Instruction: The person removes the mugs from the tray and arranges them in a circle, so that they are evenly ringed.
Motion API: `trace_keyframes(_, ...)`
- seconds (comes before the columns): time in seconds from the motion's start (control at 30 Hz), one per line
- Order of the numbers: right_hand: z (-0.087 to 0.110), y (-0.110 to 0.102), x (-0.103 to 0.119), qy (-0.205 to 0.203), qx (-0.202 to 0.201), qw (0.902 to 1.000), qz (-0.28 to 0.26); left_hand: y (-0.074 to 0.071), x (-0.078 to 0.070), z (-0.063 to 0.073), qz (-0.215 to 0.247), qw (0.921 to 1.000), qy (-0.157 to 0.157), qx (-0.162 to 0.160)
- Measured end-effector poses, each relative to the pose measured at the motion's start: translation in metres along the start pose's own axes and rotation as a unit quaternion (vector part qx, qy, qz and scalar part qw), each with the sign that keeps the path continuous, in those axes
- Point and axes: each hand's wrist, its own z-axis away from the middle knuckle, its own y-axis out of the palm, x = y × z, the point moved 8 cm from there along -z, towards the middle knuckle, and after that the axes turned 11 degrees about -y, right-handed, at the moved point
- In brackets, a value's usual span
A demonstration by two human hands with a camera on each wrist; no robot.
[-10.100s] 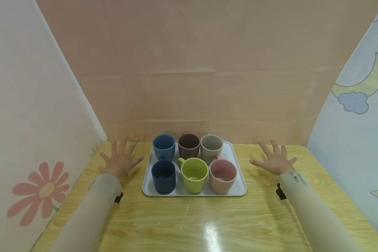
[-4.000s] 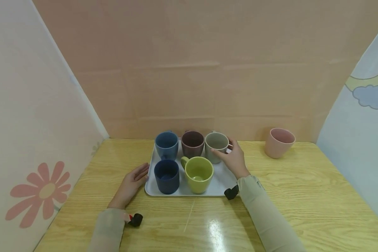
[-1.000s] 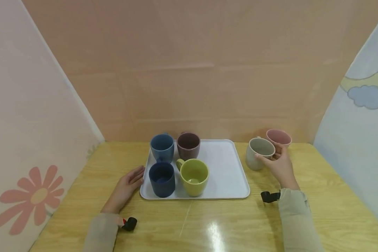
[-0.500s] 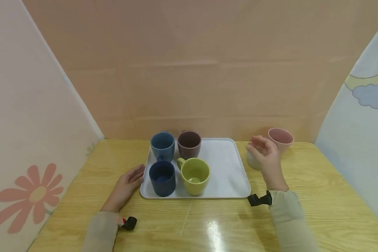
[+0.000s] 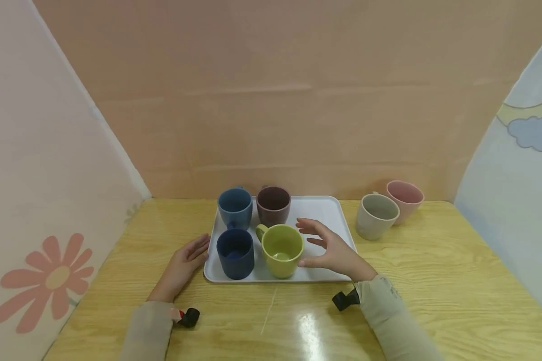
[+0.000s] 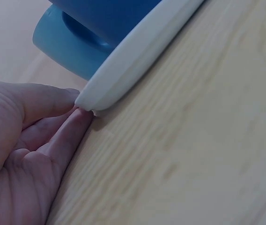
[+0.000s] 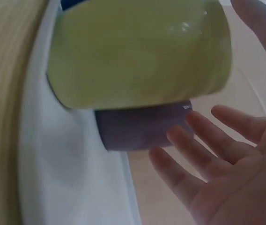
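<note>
My right hand (image 5: 336, 253) reaches over the white tray (image 5: 327, 220) with its fingers spread and thumb apart, just right of a yellow-green mug (image 5: 281, 253). In the right wrist view the fingers (image 7: 236, 124) are apart from the yellow-green mug's side (image 7: 137, 56); the thumb is at its upper right. Against the tray's left edge, my left hand (image 5: 180, 265) rests with nearly straight fingers. Its fingertips and thumb touch the tray rim (image 6: 133, 56) in the left wrist view. A dark blue mug (image 5: 236, 258), a blue mug (image 5: 236, 213) and a brownish-purple mug (image 5: 273, 210) share the tray.
A grey mug (image 5: 375, 220) stands upright on the wooden table (image 5: 433, 271), right of the tray. Behind it is a pink mug (image 5: 406, 198), partly covered by the grey one. A peach-coloured backdrop (image 5: 271, 125) closes off the table's far side.
The right hand has let go of the grey mug beside the pink one and moved left to the yellow-green mug. The left hand has stayed at the tray edge.
</note>
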Motion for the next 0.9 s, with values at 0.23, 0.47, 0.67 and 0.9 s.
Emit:
trace_keyframes(0.23, 0.0, 0.021, -0.006, 0.014, 0.004, 0.9997, -0.018, 0.002, 0.0, -0.001, 0.007, 1.0, 0.0, 0.006)
trace_keyframes(0.47, 0.0, 0.025, -0.008, 0.023, -0.027, 0.9993, -0.013, 0.001, 0.0, -0.002, 0.006, 1.0, 0.001, 0.007)
trace_keyframes(0.67, 0.002, 0.02, -0.003, 0.019, -0.045, 0.9987, 0.008, 0.006, -0.003, -0.003, 0.008, 0.9998, 0.005, 0.017)
trace_keyframes(0.9, 0.006, 0.019, 0.0, 0.036, -0.07, 0.9968, 0.015, 0.002, -0.002, 0.002, 0.009, 0.9999, 0.009, 0.006)
